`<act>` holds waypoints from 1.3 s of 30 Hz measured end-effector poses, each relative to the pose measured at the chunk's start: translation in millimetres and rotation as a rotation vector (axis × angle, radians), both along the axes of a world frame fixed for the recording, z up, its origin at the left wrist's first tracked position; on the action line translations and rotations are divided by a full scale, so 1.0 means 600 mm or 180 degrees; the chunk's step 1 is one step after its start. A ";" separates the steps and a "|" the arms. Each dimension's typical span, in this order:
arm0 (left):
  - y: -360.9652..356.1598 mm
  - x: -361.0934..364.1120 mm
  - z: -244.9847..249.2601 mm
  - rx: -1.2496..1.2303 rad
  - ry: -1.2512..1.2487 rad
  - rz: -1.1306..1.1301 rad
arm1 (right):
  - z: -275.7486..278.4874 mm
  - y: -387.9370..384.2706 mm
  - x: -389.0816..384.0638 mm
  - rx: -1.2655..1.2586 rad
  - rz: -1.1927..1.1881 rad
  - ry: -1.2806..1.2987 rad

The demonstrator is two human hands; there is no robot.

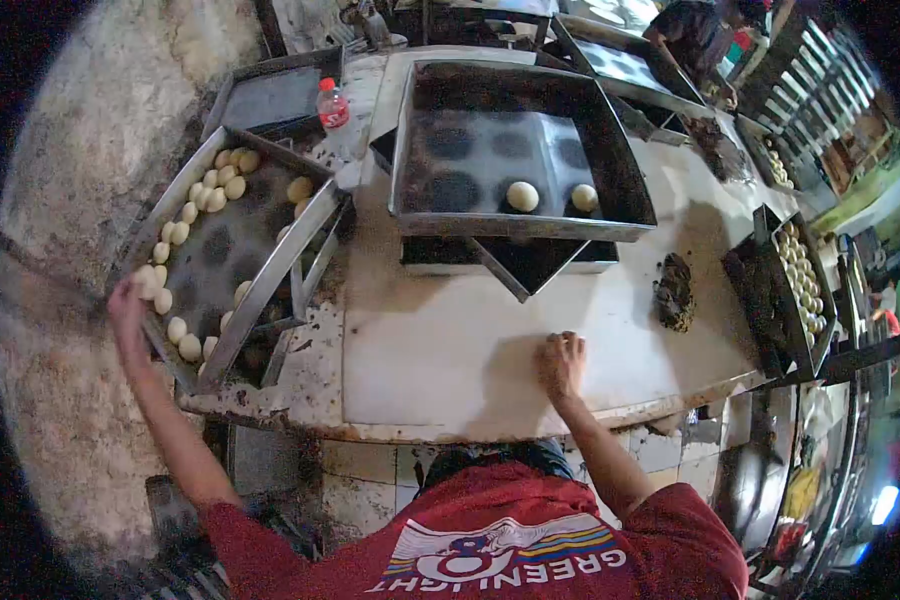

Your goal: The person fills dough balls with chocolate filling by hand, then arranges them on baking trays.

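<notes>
At the left tray's outer edge, my left hand [128, 310] has its fingers closed on a pale dough ball [147, 281]. That metal tray [270, 262] holds several more round dough balls, mostly along its left side. My right hand [564, 362] rests on the pale tabletop [440, 365] with curled fingers; whatever lies under them, if anything, is hidden. Beyond it, a larger metal tray [520, 228] sits on other stacked trays. Two dough balls, one left [522, 196] and one right [584, 198], lie near its front wall.
A dark brown, crumbly mass [676, 292] lies right of my right hand. Another tray of dough balls [800, 277] stands at the right edge. A red-capped bottle [332, 105] is behind the left tray. Another person [692, 35] is at the far right, near more trays.
</notes>
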State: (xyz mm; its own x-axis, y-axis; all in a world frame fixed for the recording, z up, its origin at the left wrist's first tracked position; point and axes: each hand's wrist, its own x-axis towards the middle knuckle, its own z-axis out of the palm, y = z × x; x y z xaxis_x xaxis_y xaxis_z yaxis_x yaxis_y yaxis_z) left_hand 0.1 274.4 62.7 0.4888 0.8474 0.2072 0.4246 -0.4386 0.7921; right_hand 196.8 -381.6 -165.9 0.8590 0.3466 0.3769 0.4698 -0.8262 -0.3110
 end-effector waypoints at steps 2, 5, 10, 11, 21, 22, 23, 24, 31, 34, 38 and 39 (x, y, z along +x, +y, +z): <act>-0.088 -0.008 0.062 -0.0765 -0.1868 -0.0320 | 0.001 0.012 -0.018 -0.0132 0.0248 0.0075; -0.238 -0.013 0.057 0.0288 -0.2444 0.0227 | 0.042 -0.018 -0.032 -0.0470 0.1277 0.0853; -0.401 -0.055 -0.204 0.2382 0.1111 0.1283 | 0.123 -0.039 0.052 0.0009 0.2937 0.3471; -0.439 -0.063 -0.256 0.2227 0.1716 0.0951 | 0.161 -0.031 0.077 0.0540 0.3227 0.3777; -0.851 0.050 -0.263 -0.4025 -0.1761 -0.1033 | 0.297 0.346 0.380 0.0699 0.3166 -0.0020; -0.863 0.057 -0.267 -0.3962 -0.1749 -0.1060 | 0.255 0.374 0.395 -0.0341 0.2958 0.0569; -0.870 0.063 -0.273 -0.3907 -0.1735 -0.1098 | 0.250 0.381 0.393 -0.0834 0.2785 0.0877; -0.868 0.072 -0.289 -0.3917 -0.1718 -0.1150 | 0.259 0.386 0.383 -0.1364 0.2613 0.1147; -0.863 0.166 -0.271 -0.4321 -0.1399 -0.2148 | 0.388 0.177 0.280 0.1269 0.1930 -0.0766; -0.912 0.243 -0.268 -0.4482 -0.1170 -0.2491 | 0.327 -0.003 0.170 0.2449 0.1107 0.0109; -1.016 0.335 -0.271 -0.3260 -0.1093 -0.3095 | 0.251 -0.150 0.075 0.2004 0.1042 0.1336; -1.048 0.354 -0.278 -0.2297 -0.1277 -0.3358 | 0.233 -0.174 0.076 0.2124 0.1036 0.1768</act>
State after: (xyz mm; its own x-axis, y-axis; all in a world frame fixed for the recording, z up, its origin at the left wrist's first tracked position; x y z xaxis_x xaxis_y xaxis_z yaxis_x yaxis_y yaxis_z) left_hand 212.4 -354.2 -104.3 0.9836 0.0851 0.1588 -0.1705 0.1558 0.9730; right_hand 242.2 -486.0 -26.3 0.8745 0.4618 0.1485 0.2882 -0.2485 -0.9247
